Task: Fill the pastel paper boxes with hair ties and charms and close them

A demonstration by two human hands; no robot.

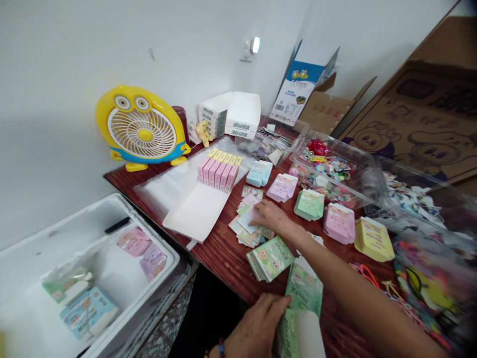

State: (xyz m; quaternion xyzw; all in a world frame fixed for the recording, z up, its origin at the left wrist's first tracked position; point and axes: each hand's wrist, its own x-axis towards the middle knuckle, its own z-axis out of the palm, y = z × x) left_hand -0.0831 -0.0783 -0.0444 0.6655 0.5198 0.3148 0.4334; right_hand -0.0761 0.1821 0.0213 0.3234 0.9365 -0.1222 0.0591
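Note:
My left hand (257,323) is at the front edge of the table, its fingers closed on a small green cardboard box (288,333) with a white open flap. Just beyond lies another green printed box piece (305,286), partly hidden by the held box. My right hand (270,215) reaches across to a loose pile of pastel cards (244,233), fingertips pinched on a pale card (246,219) at the top. Between both hands rests a stack of flat green boxes (270,258).
Flat box stacks in blue (260,173), purple (282,187), green (309,204), pink (339,223) and yellow (373,239) line the table. Behind are clear bins of trinkets (335,169). Pink-yellow boxes (219,171) stand in a white tray (196,211). A foam box (149,219) sits left, near a yellow fan (143,129).

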